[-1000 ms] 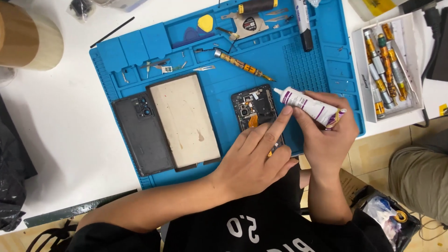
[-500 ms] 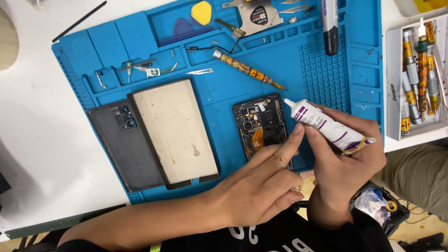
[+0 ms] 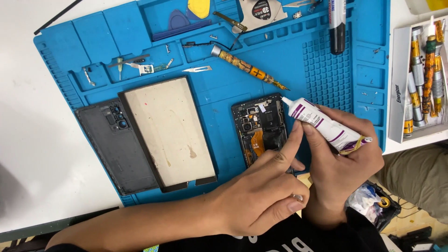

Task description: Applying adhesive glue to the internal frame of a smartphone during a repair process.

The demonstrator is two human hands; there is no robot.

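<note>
— White bench [image 3: 28,140], blue mat [image 3: 219,100]: where's the glue tube [image 3: 322,123]?
— Clamped in the right hand [image 3: 343,165], nozzle at the opened phone [image 3: 261,128]; left hand [image 3: 261,193], loosely curled, steadies it just below. Probably best squeezed gently.

A white squeeze tube [image 3: 323,124] with a purple-striped label lies tilted over the opened phone, a beige screen panel [image 3: 167,130] rests face-up left of it, and a white open box [image 3: 400,84] stands at the worktop's right edge.
</note>
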